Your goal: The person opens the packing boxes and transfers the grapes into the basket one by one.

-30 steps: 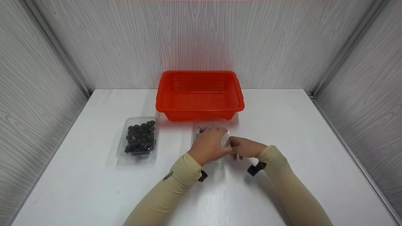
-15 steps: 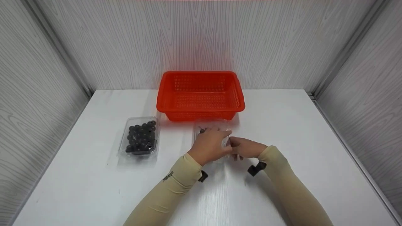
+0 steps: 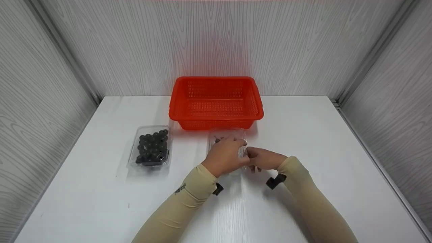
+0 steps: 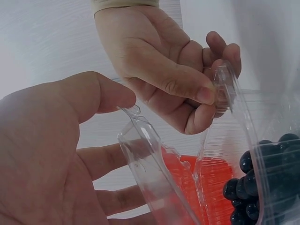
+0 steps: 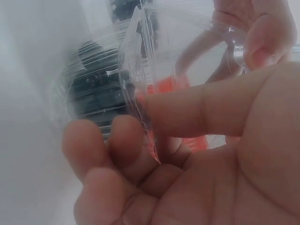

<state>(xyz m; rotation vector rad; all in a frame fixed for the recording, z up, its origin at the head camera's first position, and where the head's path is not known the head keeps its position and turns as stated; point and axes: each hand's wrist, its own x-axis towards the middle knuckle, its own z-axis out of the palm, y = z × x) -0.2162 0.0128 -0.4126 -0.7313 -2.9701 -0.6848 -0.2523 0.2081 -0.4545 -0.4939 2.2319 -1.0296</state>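
A clear plastic clamshell box (image 3: pixel 211 137) with dark round grapes (image 4: pixel 269 176) sits just in front of the red basket (image 3: pixel 216 123), its lid (image 4: pixel 157 161) partly raised. My left hand (image 3: pixel 225 157) holds the lid's edge, the thumb on one side and the fingers behind the clear plastic in the left wrist view. At the box's near right corner, my right hand (image 3: pixel 266 158) pinches the rim between thumb and curled fingers (image 4: pixel 201 117). In the head view my left hand covers most of the box.
To the left lies a second clear box (image 3: pixel 133 158), full of dark grapes (image 3: pixel 152 146). The basket stands against the back wall (image 3: pixel 216 40). Pale walls flank the white table (image 3: pixel 84 189) on both sides.
My left index finger stretched out half a second ago and has drawn back toward the lid. Both hands otherwise stay at the same box.
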